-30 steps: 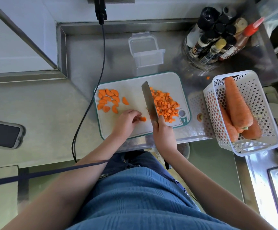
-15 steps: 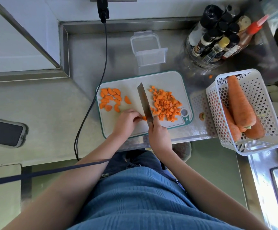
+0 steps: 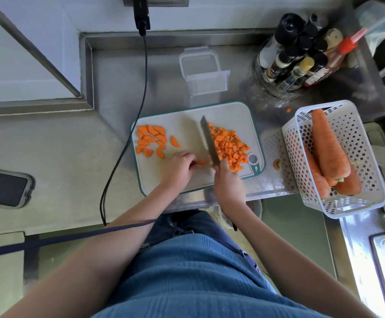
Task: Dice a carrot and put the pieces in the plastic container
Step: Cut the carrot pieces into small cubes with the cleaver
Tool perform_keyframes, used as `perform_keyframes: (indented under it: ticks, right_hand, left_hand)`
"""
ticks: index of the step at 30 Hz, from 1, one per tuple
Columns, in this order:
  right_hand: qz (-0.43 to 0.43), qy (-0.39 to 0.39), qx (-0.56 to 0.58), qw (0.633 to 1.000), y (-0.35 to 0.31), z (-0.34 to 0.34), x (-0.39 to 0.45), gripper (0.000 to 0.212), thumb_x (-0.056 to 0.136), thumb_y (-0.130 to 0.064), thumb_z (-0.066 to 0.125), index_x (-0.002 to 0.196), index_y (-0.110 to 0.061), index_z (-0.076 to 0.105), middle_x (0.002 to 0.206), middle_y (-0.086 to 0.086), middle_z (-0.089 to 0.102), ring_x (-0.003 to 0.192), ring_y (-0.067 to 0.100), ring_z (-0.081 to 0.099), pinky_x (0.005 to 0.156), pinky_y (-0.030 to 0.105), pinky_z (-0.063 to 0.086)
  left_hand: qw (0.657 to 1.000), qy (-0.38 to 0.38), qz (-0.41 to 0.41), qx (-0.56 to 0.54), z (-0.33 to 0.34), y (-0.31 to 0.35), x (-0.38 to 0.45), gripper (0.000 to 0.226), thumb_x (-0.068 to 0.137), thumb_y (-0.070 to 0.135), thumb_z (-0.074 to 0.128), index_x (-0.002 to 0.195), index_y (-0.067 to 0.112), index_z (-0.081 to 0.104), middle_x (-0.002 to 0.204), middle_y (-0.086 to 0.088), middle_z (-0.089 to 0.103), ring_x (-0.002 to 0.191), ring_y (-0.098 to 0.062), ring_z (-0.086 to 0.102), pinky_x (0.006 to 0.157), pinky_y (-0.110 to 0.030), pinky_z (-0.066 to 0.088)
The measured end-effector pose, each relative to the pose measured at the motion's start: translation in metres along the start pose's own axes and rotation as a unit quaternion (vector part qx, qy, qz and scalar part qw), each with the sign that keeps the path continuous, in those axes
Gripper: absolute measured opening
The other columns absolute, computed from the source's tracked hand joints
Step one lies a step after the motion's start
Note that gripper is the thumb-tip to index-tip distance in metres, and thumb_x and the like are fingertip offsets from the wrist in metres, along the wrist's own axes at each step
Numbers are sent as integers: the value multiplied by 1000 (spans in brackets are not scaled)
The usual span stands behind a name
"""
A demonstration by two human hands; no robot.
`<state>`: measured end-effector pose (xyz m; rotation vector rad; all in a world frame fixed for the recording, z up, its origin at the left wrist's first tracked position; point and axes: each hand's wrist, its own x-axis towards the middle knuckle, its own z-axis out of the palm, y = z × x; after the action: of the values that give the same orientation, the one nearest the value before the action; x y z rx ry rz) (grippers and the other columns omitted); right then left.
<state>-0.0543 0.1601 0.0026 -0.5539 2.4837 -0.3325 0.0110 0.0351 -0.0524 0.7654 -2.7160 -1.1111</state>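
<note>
the knife (image 3: 209,143) has swung back beside the diced carrot pile (image 3: 230,148), right hand (image 3: 229,184) wrapped on its handle. left hand (image 3: 180,167) pinches a small carrot piece (image 3: 202,162) at the board's six o'clock; half-moon slices (image 3: 151,141) wait at nine, the plastic container (image 3: 204,73) sits empty at twelve.

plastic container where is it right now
In the head view the clear plastic container stands on the steel counter just behind the far edge of the cutting board, left of the cluster of bottles.
</note>
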Motion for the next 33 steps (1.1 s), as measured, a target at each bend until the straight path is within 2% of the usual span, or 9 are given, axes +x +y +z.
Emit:
perform_keyframes:
  ticks: [5,7,10,13,18,23,26,28,33]
  right_hand:
    - [-13,63,71,995,8,-27,10,18,103,-27,32,97,-11,38,67,7,52,63,34,52,53,38,40]
    - [-18,73,98,992,7,-26,10,18,103,-26,34,94,-11,37,61,3,47,58,31,47,50,35,35]
    - [-24,74,130,989,4,-19,9,21,103,-27,35,96,-8,41,60,1,45,56,30,46,49,33,32]
    - [-31,54,144,988,2,-12,9,18,103,-27,34,92,-13,37,63,4,51,55,28,47,45,31,29]
    - [-38,46,137,989,2,-9,12,13,102,-26,34,92,-18,35,77,14,62,61,35,54,50,39,42]
    - [-49,40,145,987,1,-13,13,14,102,-26,36,92,-17,37,76,13,60,65,34,55,51,41,43]
    - [-48,39,145,987,0,-13,14,14,102,-25,36,92,-16,37,73,11,58,64,32,54,48,34,38]
    - [-42,44,152,986,0,-12,14,15,102,-26,36,91,-16,38,79,12,62,69,33,59,52,41,47]
    - [-37,47,165,984,3,-12,10,15,102,-26,37,93,-15,40,89,13,67,74,32,63,57,48,53]
  left_hand:
    - [997,-29,-17,-62,8,24,17,8,84,9,66,89,5,71,87,-11,66,78,-25,61,69,-27,45]
    - [998,17,-6,-67,0,21,15,8,82,3,65,89,2,69,87,-12,64,77,-26,61,71,-33,50]
    - [993,109,22,39,-21,-11,10,29,78,-8,60,105,-1,66,103,-15,64,93,-31,60,79,-37,51]
    - [988,57,72,126,-35,-41,17,38,75,-12,60,111,-1,66,116,-17,63,107,-36,59,88,-47,50]
    - [980,-5,125,152,-41,-40,17,7,70,7,66,75,5,71,82,-11,68,80,-32,64,67,-43,54]
    - [982,12,102,161,-31,-31,-6,17,66,17,81,71,12,66,75,-2,66,76,-27,61,76,-41,45]
    - [990,66,69,102,-41,-35,4,15,72,6,72,87,7,67,90,-8,67,87,-30,61,80,-41,45]
    - [990,79,30,109,-55,-49,22,38,74,2,68,111,3,64,115,-15,62,107,-34,57,91,-44,46]
    - [995,-18,-50,84,-70,-66,43,57,75,16,76,126,3,55,137,-15,47,130,-32,38,109,-36,28]
